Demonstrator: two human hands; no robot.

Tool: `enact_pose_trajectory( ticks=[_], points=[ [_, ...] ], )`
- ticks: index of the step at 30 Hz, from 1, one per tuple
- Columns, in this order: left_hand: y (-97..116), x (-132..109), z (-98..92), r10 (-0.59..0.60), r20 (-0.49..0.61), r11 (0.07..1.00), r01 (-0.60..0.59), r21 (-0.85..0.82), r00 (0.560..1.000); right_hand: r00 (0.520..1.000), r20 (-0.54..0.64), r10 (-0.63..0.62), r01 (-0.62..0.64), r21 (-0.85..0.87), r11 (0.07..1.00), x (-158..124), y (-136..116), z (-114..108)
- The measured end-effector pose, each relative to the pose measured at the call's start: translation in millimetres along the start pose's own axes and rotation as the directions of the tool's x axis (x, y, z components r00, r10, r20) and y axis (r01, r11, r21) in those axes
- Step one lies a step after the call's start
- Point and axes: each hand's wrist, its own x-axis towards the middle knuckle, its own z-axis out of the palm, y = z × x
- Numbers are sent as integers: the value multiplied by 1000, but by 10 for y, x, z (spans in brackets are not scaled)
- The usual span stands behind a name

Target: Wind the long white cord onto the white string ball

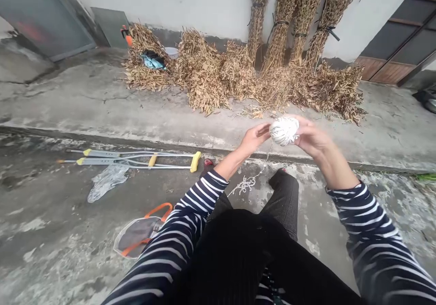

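Over grey concrete [81,232], the right hand [312,137] clasps a near-round cord ball [284,131], long axis unclear; left hand [254,137] beside it, grip unclear

Held up in front of the body, between left hand [255,137] and right hand [311,137]: a rounded ball of white cord [284,131], wound in many overlapping strands. Compact and bulky, with curved bands across the visible side. Cupped along the right edge by the right hand, slightly blurred there; right beside the left fingertips at the opposite edge, grip unclear. Lower down, on grey concrete ground [255,199] between two dark trouser legs [286,196], a loose length of thin white cord [245,184]. Lying slack, bunched into small loops and kinks, with a thinner stretch trailing toward the left leg.
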Motion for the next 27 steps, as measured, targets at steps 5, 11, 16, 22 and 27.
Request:
enact_pose_trajectory(
  ticks=[5, 11, 16, 22, 27],
  points=[
    [-84, -42, 183, -43, 4, 999, 43, -3, 999, 999, -32, 36, -33, 93, 995, -159, 376, -50],
    [41, -165, -56, 91, -13, 913, -78, 401, 996, 998, -38, 47, -42, 120, 992, -294, 684, -77],
    [206, -122, -208, 217, 75, 729, -212, 651, 973, 993, -81, 89, -76, 151, 986, -297, 920, 19],
    [281, -54, -315, 171, 92, 718, -188, 670, 981, 996, -82, 38, -34, 51, 998, -326, 1057, 150],
    [181, 59, -459, -25, 148, 791, -71, 608, 989, 991, -65, -121, 119, -30, 992, -378, 1019, 205]
  ],
)
